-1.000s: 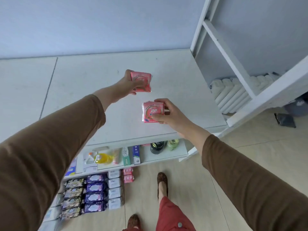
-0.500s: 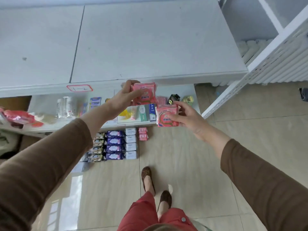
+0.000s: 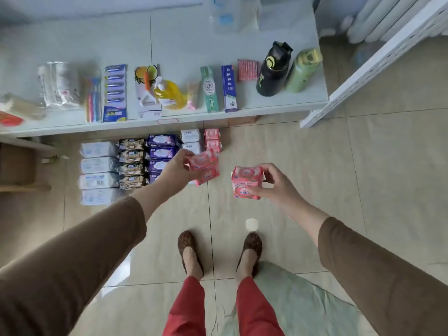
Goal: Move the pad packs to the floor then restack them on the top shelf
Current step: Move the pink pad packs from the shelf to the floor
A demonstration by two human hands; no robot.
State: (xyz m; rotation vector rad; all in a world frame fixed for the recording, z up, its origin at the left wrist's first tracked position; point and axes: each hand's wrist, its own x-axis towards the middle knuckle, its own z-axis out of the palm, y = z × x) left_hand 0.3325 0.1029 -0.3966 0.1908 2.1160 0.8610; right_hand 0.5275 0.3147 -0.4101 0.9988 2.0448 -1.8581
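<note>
My left hand [image 3: 173, 174] grips a pink pad pack [image 3: 204, 167] above the floor, close to the rows of packs. My right hand [image 3: 276, 184] holds a second pink pad pack [image 3: 246, 181] to the right of it, also in the air. On the tiled floor lie rows of packs: white ones [image 3: 98, 166], brown ones [image 3: 131, 163], purple ones [image 3: 161, 147], small white ones [image 3: 190, 136] and two pink ones [image 3: 212, 139], all just below the shelf edge.
A low white shelf [image 3: 278, 106] carries toothpaste boxes [image 3: 229, 88], a yellow bottle [image 3: 169, 94], toothbrushes [image 3: 114, 93], a black flask [image 3: 274, 69] and a green flask [image 3: 303, 70]. A white rack upright [image 3: 363, 71] stands at right. My feet [image 3: 219, 251] stand on the tiles.
The view has swung down from the top shelf to the floor. Both hands have come down with their pink packs and now hang over the rows on the floor.
</note>
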